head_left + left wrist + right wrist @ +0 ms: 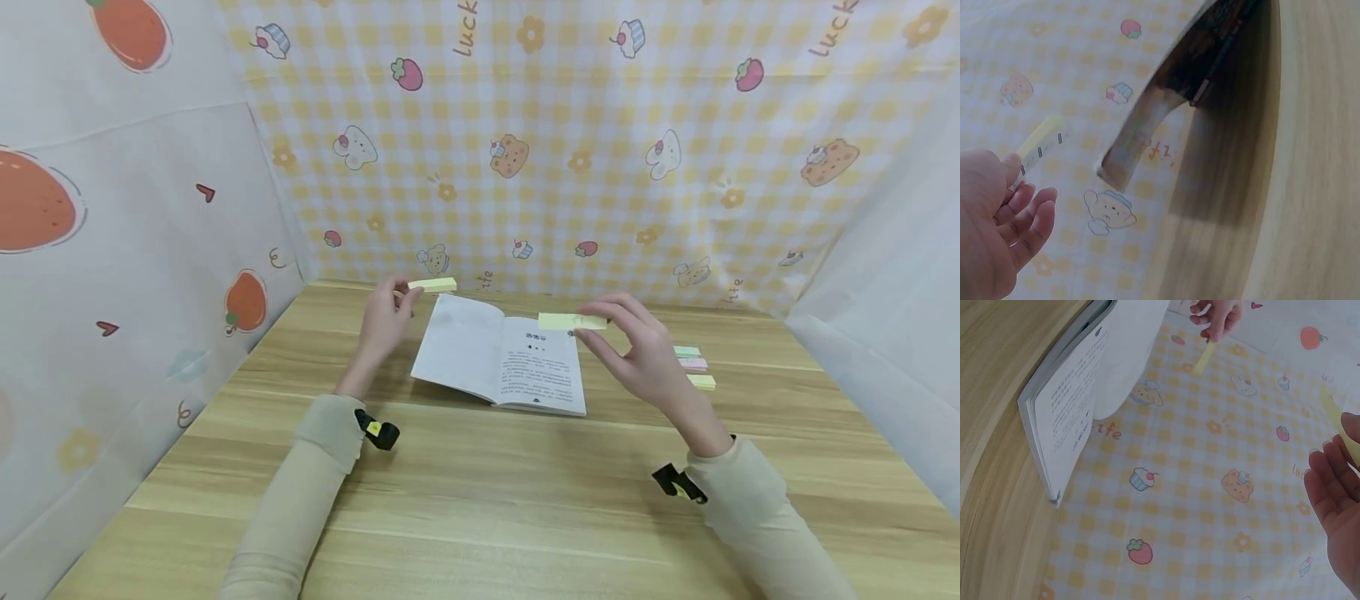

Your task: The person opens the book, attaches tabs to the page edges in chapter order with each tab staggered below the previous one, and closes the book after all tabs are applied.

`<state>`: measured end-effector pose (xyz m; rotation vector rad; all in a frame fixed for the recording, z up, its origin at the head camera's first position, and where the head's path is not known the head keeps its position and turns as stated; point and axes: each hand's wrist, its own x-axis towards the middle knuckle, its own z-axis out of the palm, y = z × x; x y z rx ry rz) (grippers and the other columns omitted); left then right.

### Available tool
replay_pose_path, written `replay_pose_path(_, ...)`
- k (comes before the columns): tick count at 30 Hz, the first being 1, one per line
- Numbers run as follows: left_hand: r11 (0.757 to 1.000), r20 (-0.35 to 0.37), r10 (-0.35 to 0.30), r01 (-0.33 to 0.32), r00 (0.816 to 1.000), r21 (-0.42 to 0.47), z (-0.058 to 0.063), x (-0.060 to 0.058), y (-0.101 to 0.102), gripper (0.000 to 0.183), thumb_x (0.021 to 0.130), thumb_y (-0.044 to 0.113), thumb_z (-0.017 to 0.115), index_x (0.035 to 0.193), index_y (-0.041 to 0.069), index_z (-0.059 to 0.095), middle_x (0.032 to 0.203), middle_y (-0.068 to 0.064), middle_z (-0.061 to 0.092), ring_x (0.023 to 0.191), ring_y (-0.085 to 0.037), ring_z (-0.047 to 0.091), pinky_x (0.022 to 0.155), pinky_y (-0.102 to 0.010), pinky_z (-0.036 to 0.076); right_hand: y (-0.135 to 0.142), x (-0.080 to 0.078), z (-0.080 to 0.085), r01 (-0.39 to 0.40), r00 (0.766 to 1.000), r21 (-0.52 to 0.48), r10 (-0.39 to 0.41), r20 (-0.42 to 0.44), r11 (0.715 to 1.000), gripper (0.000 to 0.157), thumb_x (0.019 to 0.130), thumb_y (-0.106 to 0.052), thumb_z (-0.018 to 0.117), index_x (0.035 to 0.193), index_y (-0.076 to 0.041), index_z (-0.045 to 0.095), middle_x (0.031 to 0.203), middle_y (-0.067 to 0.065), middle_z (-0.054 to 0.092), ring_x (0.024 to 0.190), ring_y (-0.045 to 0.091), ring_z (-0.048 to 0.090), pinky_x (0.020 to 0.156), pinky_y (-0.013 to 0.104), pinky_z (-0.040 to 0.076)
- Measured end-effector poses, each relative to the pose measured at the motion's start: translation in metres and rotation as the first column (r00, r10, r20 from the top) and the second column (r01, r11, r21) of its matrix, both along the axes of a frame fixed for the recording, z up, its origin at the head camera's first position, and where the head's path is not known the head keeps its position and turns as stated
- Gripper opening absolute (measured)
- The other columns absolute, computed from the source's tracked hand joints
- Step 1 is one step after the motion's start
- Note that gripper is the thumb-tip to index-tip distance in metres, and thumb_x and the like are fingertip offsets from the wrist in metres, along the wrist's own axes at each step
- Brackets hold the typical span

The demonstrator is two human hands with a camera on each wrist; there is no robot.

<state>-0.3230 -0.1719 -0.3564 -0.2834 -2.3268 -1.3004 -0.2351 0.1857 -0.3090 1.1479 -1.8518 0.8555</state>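
The table [450, 508] bore an open book [483, 350]. My left hand [386, 317] pinched a pad [435, 285]; my right hand [641, 352], nearer the printed page [538, 367], pinched a yellow note [557, 321] — raised, long axis crosswise, that page below and leftward.

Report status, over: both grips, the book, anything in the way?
Left grip pinching yellow pad. Right grip pinching yellow strip. Book open on table. Nothing visibly obstructing either grip.
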Motion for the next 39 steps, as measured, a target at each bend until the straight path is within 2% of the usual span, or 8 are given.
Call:
replay_pose_path(9, 0.999, 0.054, 0.044, -0.043, 0.998, -0.017, -0.01, -0.006, -0.016, 0.036, 0.104, 0.021, 0.06, 0.122, -0.011, 0.06, 0.105, -0.02, 0.062, 0.067, -0.017, 0.058, 0.054, -0.021, 0.045, -0.001, 0.0, 0.0, -0.006, 1.0, 0.002, 0.006, 0.005, 1.0, 0.035, 0.1, -0.029, 0.066, 0.114, 0.002, 0.07, 0.105, 0.013, 0.067, 0.095, 0.027, 0.063, 0.092, 0.019, 0.046)
replay_pose_path(12, 0.998, 0.089, 0.051, -0.049, 0.995, -0.032, -0.014, -0.007, -0.02, 0.036, 0.103, 0.02, 0.06, 0.119, -0.012, 0.061, 0.106, -0.021, 0.063, 0.068, -0.018, 0.058, 0.056, -0.023, 0.046, -0.001, 0.0, -0.001, -0.01, 1.0, 0.004, 0.01, 0.008, 1.0, 0.036, 0.1, -0.029, 0.066, 0.113, 0.003, 0.07, 0.106, 0.014, 0.067, 0.095, 0.028, 0.063, 0.092, 0.019, 0.046)
replay_pose_path(16, 0.997, 0.135, 0.07, -0.065, 0.988, -0.036, -0.019, -0.011, -0.024, 0.035, 0.103, 0.022, 0.061, 0.117, -0.01, 0.061, 0.109, -0.022, 0.063, 0.085, -0.028, 0.062, 0.068, -0.032, 0.05, -0.002, 0.0, -0.001, -0.009, 1.0, 0.007, 0.008, 0.007, 1.0, 0.038, 0.1, -0.031, 0.065, 0.113, 0.004, 0.07, 0.106, 0.014, 0.067, 0.095, 0.028, 0.063, 0.092, 0.019, 0.046)
replay_pose_path(18, 0.996, 0.151, 0.08, -0.076, 0.985, -0.035, -0.022, -0.012, -0.027, 0.035, 0.103, 0.023, 0.061, 0.117, -0.009, 0.062, 0.11, -0.021, 0.063, 0.091, -0.03, 0.061, 0.071, -0.033, 0.05, -0.002, 0.0, -0.002, -0.006, 1.0, 0.008, 0.006, 0.005, 1.0, 0.039, 0.101, -0.033, 0.064, 0.113, 0.003, 0.07, 0.105, 0.013, 0.067, 0.095, 0.028, 0.063, 0.091, 0.019, 0.046)
replay_pose_path(23, 0.995, 0.183, 0.099, -0.092, 0.978, -0.046, -0.028, -0.015, -0.036, 0.037, 0.103, 0.023, 0.06, 0.119, -0.01, 0.061, 0.112, -0.022, 0.063, 0.088, -0.029, 0.062, 0.071, -0.032, 0.05, -0.002, -0.001, -0.002, -0.006, 1.0, 0.01, 0.006, 0.001, 1.0, 0.04, 0.101, -0.034, 0.064, 0.113, 0.003, 0.07, 0.105, 0.013, 0.067, 0.095, 0.028, 0.063, 0.092, 0.019, 0.046)
replay_pose_path(30, 0.991, 0.223, 0.119, -0.103, 0.968, -0.083, -0.032, -0.017, -0.043, 0.038, 0.103, 0.021, 0.061, 0.122, -0.012, 0.06, 0.114, -0.026, 0.063, 0.095, -0.033, 0.06, 0.084, -0.043, 0.051, -0.002, -0.001, -0.002, -0.002, 1.0, 0.01, 0.002, 0.01, 1.0, 0.036, 0.1, -0.031, 0.066, 0.113, 0.002, 0.07, 0.105, 0.013, 0.067, 0.095, 0.028, 0.063, 0.091, 0.019, 0.046)
replay_pose_path(33, 0.991, 0.231, 0.12, -0.102, 0.965, -0.089, -0.034, -0.018, -0.045, 0.036, 0.103, 0.019, 0.061, 0.121, -0.011, 0.062, 0.111, -0.025, 0.065, 0.095, -0.032, 0.06, 0.083, -0.042, 0.051, -0.002, -0.001, -0.002, 0.003, 1.0, 0.013, -0.003, 0.011, 1.0, 0.032, 0.099, -0.027, 0.068, 0.114, 0.002, 0.07, 0.105, 0.013, 0.068, 0.095, 0.028, 0.063, 0.091, 0.02, 0.046)
replay_pose_path(39, 0.991, 0.249, 0.113, -0.09, 0.962, -0.102, -0.039, -0.02, -0.051, 0.03, 0.102, 0.016, 0.062, 0.115, -0.011, 0.066, 0.102, -0.021, 0.065, 0.088, -0.026, 0.058, 0.074, -0.033, 0.047, -0.003, 0.0, -0.002, -0.002, 1.0, 0.015, 0.002, 0.009, 1.0, 0.031, 0.098, -0.025, 0.068, 0.114, 0.002, 0.07, 0.106, 0.013, 0.068, 0.096, 0.029, 0.064, 0.092, 0.019, 0.046)
